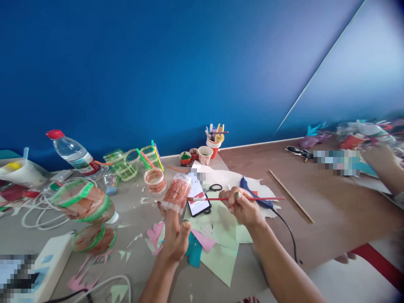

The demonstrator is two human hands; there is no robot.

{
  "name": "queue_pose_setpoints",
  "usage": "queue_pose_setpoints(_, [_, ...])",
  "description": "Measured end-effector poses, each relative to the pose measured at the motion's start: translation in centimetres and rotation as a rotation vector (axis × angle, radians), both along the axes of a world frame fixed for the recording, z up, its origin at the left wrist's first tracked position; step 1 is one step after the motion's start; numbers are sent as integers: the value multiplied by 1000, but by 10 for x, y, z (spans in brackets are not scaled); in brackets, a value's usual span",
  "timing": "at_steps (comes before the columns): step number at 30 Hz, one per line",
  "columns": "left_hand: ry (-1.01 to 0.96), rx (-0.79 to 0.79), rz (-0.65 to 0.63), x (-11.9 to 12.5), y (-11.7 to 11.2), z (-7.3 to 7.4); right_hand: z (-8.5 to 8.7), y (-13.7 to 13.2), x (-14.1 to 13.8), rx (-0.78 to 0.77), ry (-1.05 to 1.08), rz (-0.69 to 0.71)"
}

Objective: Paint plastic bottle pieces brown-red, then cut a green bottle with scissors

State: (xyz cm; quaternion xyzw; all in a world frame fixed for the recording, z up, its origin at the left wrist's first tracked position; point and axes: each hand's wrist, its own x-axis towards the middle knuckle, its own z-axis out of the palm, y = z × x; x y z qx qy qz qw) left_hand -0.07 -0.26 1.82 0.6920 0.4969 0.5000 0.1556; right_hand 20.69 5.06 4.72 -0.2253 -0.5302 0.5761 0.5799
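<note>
My left hand [173, 233] is raised over the table with a clear plastic cup [176, 192] painted orange-red fitted over its fingers. My right hand [243, 206] pinches a thin red paintbrush [240, 198] and points its bristles at the cup's side. Between the hands a phone [198, 201] lies on pale green paper [221, 248]. A second painted cup piece [155, 180] stands just behind the held cup.
Painted bottle sections with green tape [83, 202] sit at left beside a water bottle [74, 153], cables and a white power strip [53, 263]. A blue glue gun [254, 194], scissors [215, 187], paint cups [205, 154] and a wooden stick [292, 196] lie behind. Another person's arm [383, 166] works at far right.
</note>
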Motion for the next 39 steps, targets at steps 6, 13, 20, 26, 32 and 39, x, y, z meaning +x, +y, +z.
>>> queue_pose_setpoints(6, [-91, -17, -19, -1, 2, -3, -2, -1, -2, -32, -82, 66])
queue_pose_setpoints(13, [-82, -10, -26, -2, 4, -6, -4, 0, -4, -56, -52, 82])
queue_pose_setpoints(20, [-103, -26, -36, -1, 3, -8, -4, 3, -2, -97, -39, 44])
queue_pose_setpoints(26, [-101, -21, -38, -2, 4, -8, -9, 6, 0, -86, -33, 28])
queue_pose_setpoints(32, [-110, 9, -27, -2, 6, -9, -10, 7, 4, -91, -1, 56])
queue_pose_setpoints(39, [-31, 33, -22, -3, 5, -10, -8, 2, 0, -65, -28, 152])
